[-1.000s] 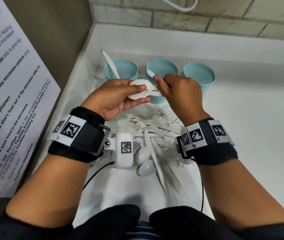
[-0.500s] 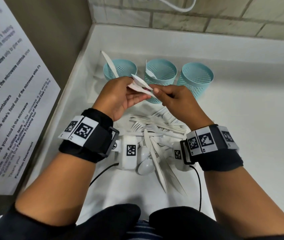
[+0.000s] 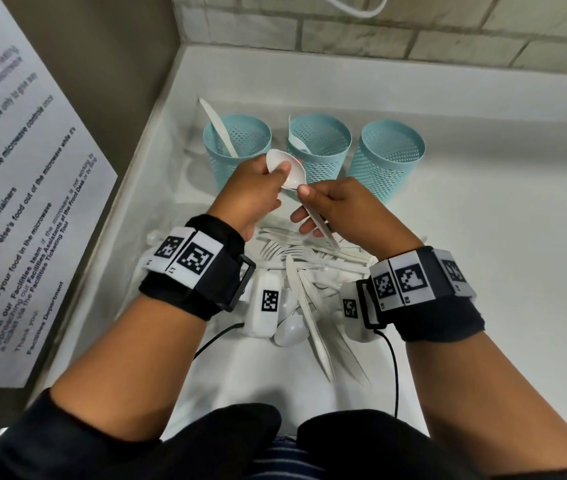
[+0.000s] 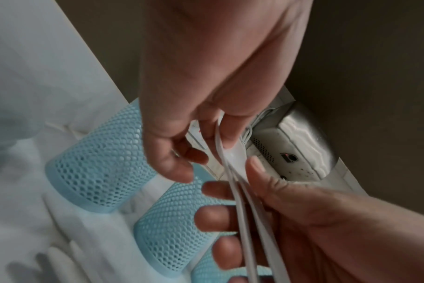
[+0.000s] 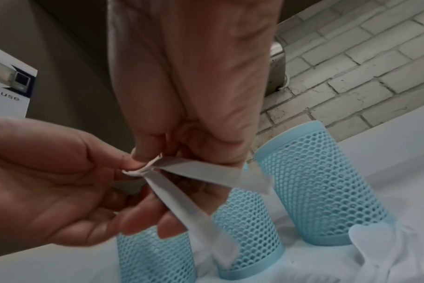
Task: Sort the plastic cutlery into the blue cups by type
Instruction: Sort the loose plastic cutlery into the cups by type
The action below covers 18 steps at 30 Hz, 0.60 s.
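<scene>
Above the pile [image 3: 313,271], both hands' grip on stacked spoons [image 3: 289,169].

pale blue perforated cups [image 3: 320,147], white cutlery [image 3: 309,271]

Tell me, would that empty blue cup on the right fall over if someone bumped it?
Probably, yes. The right blue mesh cup is tall for its base, so it looks tippy. Its wall is mostly holes and nothing shows inside, so it is likely very light. It stands free on the smooth white counter, so a nudge might also slide it.
</scene>
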Available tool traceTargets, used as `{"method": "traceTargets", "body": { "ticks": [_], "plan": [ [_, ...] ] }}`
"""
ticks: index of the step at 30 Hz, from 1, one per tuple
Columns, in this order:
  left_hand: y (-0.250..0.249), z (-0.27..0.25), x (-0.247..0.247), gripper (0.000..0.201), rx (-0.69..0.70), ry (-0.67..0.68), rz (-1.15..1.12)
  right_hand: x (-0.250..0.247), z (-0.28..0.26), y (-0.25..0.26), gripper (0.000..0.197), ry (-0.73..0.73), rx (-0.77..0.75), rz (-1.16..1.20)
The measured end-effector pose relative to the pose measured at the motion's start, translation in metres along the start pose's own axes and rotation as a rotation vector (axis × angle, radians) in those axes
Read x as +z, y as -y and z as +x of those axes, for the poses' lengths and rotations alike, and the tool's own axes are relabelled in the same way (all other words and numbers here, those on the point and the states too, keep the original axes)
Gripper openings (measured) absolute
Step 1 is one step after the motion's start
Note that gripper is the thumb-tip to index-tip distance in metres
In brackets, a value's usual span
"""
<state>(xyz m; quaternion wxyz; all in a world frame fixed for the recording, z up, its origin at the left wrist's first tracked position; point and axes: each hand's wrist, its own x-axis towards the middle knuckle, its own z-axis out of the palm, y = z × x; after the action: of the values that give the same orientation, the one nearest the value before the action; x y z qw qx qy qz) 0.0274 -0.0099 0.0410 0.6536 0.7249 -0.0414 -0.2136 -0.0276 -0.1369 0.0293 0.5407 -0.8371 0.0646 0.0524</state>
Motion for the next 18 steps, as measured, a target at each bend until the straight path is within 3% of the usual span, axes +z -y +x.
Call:
{"method": "traceTargets", "body": {
  "ticks": [7,12,14,18],
  "plan": [
    [0.003,0.0,0.005,0.032,0.056,0.059,0.181,-0.003,0.001,-0.005,0.018,0.023,0.087,0.203],
    [0.005,-0.001,0.007,0.019,0.161,-0.013,0.136,-0.019,-0.002,0.0,0.013,0.08,0.127,0.237],
    [0.005,-0.003,0.006,0.015,0.17,0.004,0.105,-0.034,-0.001,0.004,0.013,-0.018,0.071,0.31],
    [0.007,-0.002,0.001,0.019,0.087,0.054,0.191,-0.075,0.001,0.016,0.015,-0.379,-0.174,0.623]
  ]
}}
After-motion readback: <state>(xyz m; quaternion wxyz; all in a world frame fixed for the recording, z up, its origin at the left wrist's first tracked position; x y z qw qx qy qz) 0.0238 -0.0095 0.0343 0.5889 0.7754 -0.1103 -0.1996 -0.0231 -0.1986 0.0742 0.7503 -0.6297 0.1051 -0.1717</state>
